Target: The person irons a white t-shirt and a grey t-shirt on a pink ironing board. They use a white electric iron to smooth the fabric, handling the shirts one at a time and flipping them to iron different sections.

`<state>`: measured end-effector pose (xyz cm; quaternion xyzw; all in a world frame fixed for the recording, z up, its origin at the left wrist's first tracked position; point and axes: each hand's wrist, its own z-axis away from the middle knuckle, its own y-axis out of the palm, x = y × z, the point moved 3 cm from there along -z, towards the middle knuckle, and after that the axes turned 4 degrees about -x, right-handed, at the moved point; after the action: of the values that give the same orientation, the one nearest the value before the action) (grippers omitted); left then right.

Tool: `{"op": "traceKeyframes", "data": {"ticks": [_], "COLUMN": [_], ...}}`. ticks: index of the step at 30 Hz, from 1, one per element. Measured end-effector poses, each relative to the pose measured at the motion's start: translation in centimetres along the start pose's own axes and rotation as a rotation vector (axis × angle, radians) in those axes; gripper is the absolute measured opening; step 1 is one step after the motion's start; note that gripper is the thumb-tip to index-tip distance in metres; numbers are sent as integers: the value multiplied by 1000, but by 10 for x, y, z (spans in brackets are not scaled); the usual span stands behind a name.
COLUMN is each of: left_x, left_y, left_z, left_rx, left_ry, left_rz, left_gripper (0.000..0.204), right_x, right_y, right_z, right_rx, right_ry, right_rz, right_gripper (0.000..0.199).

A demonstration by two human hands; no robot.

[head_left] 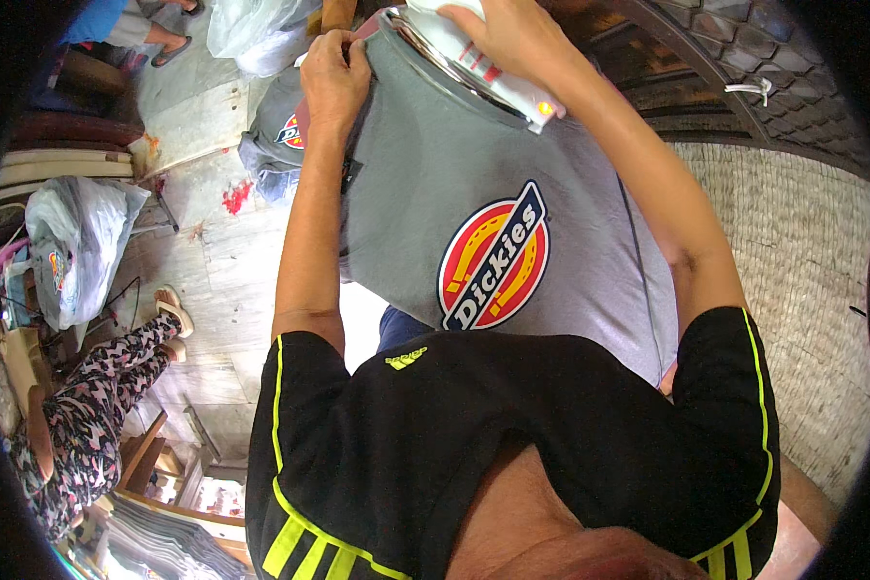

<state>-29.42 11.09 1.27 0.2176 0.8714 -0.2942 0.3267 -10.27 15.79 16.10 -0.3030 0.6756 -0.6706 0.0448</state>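
Spread in front of me is a grey T-shirt [396, 208] with a large red, yellow and blue printed emblem. My left hand [334, 85] has its fingers closed in a pinch at the shirt's upper left edge, beside the neck opening. At the far side, my right hand [514, 41] is bent over a white sheet or packet with red print [488, 72], which lies along the neckline. The right fingertips are partly cut off by the top of the picture. Part of a second grey printed garment [278, 145] shows beyond my left forearm.
A filled clear plastic bag [82, 242] stands at left, near a person in patterned trousers [87, 416]. Another plastic bag [261, 34] lies at the far left, near a second person's leg. Folded grey garments [164, 541] are stacked at lower left. Dark carved furniture [706, 58] borders the far right.
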Motion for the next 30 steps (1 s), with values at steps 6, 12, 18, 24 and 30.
{"op": "traceKeyframes", "data": {"ticks": [6, 12, 18, 24, 30], "left_x": [-2, -9, -5, -14, -16], "left_y": [-2, -5, -9, -12, -11], "left_z": [1, 1, 2, 1, 5], "left_rx": [-22, -17, -20, 59, 9], "left_ry": [-46, -112, -185, -291, -228], "left_rz": [115, 120, 73, 131, 186], "left_gripper": [11, 19, 19, 20, 10], "right_x": [5, 12, 11, 17, 14], "right_y": [14, 29, 14, 25, 20], "right_z": [0, -22, 5, -16, -7], "right_rx": [-72, -107, -37, -90, -73], "right_ry": [-132, -174, -91, -182, -197], "right_rz": [39, 42, 67, 60, 43], "right_gripper": [49, 49, 48, 46, 46]}}
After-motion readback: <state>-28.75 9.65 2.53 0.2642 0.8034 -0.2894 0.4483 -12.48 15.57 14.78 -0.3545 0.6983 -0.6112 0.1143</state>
